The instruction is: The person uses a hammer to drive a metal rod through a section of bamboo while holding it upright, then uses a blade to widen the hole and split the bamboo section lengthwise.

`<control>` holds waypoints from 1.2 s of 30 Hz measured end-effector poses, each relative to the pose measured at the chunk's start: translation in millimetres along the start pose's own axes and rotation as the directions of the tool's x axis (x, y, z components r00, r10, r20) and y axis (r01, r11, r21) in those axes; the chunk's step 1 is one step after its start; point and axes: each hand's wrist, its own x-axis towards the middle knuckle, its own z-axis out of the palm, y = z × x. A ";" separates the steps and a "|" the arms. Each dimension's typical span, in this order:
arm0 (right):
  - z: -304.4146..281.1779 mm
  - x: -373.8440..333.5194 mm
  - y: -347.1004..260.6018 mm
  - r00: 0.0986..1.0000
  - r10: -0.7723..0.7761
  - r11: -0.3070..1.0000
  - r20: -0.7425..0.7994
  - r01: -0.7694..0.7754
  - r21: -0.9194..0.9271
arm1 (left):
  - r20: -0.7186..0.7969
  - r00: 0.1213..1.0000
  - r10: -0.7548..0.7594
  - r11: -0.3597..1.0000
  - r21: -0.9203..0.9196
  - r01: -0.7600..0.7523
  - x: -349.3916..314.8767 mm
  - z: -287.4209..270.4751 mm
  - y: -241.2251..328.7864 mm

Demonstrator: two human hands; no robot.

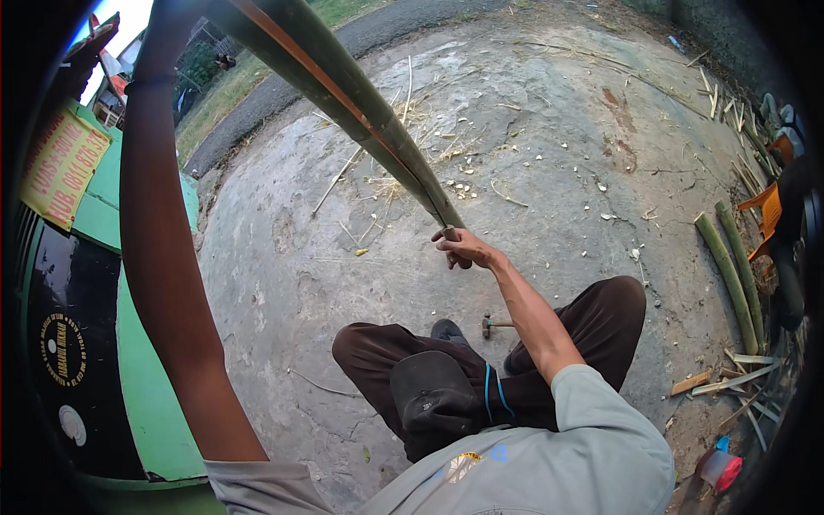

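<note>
A long green bamboo pole [378, 120] slants from the top edge down to the ground before me. A split with an orange-brown inner edge runs along it. At its lower end my right hand [470, 249] is closed, fingers curled. A short grey-brown stub shows at the fingertips; whether it is part of the pole I cannot make out. My left arm is raised along the left side, with a dark band at the wrist. Only the base of my left hand [176, 30] shows at the top edge, beside the pole's upper part; its fingers are hidden. A hammer [487, 326] lies between my bent legs.
A dark cap [433, 390] is at my lap. Two bamboo lengths [728, 270] lie at right, by split strips [738, 378] and a clear container with a red end [721, 470]. A green and black stall panel [81, 343] stands close at left. Pale chips and straw litter the concrete [549, 172].
</note>
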 end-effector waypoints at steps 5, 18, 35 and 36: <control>6.8 15.4 -25.1 0.996 -0.001 1.000 0.087 0.000 0.006 | -0.016 1.000 -0.013 0.998 0.069 0.014 12.3 -13.0 14.0; 21.1 35.9 24.3 0.750 -0.340 0.877 -0.568 0.036 -0.478 | 0.003 0.983 0.186 0.964 0.191 -0.183 27.4 3.7 39.6; -4.9 -61.5 36.2 0.992 0.109 0.566 -0.060 -0.112 -0.817 | -0.145 0.939 -0.313 0.892 0.295 0.343 -35.7 -34.5 12.6; -33.6 -66.4 65.3 0.960 0.226 0.540 -0.163 -0.263 -0.799 | -0.196 0.860 -0.471 0.810 0.292 0.509 -33.4 -28.7 23.4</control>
